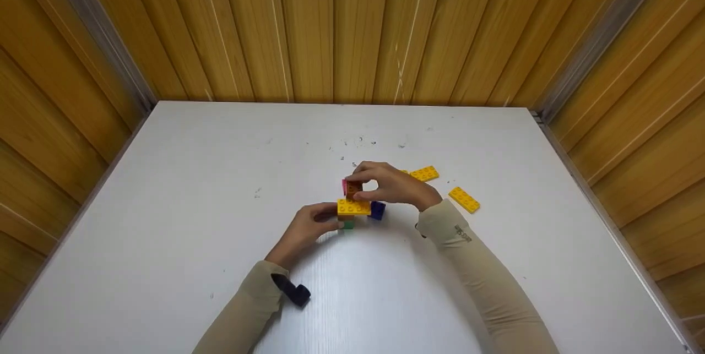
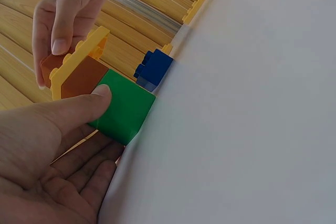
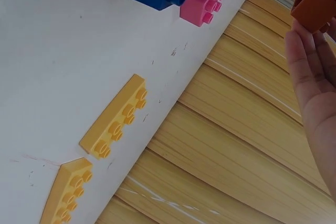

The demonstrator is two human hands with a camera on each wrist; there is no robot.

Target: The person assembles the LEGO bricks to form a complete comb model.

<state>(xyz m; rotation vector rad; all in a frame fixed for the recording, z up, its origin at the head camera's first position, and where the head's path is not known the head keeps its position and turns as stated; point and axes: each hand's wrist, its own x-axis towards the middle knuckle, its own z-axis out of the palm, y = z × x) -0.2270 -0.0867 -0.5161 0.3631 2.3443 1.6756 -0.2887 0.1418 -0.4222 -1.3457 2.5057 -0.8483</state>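
Note:
In the head view, my left hand (image 1: 305, 227) grips the lower part of a stack of toy building bricks. Its thumb presses a green brick (image 2: 126, 106) at the bottom, seen in the left wrist view. Above the green comes a brown brick (image 2: 81, 77), topped by a yellow plate brick (image 1: 353, 208) that overhangs to the right. My right hand (image 1: 388, 183) pinches another brown brick (image 3: 315, 9) between thumb and fingers at the yellow plate's upper side. Whether that brick is joined to the plate, I cannot tell.
Close to the stack's right lies a dark blue brick (image 1: 377, 210). Behind the stack sits a pink brick (image 3: 200, 1). Yellow plate bricks (image 1: 464, 200) lie farther right on the white table (image 1: 193, 205). Wood-look panels (image 1: 352, 29) rise behind the table.

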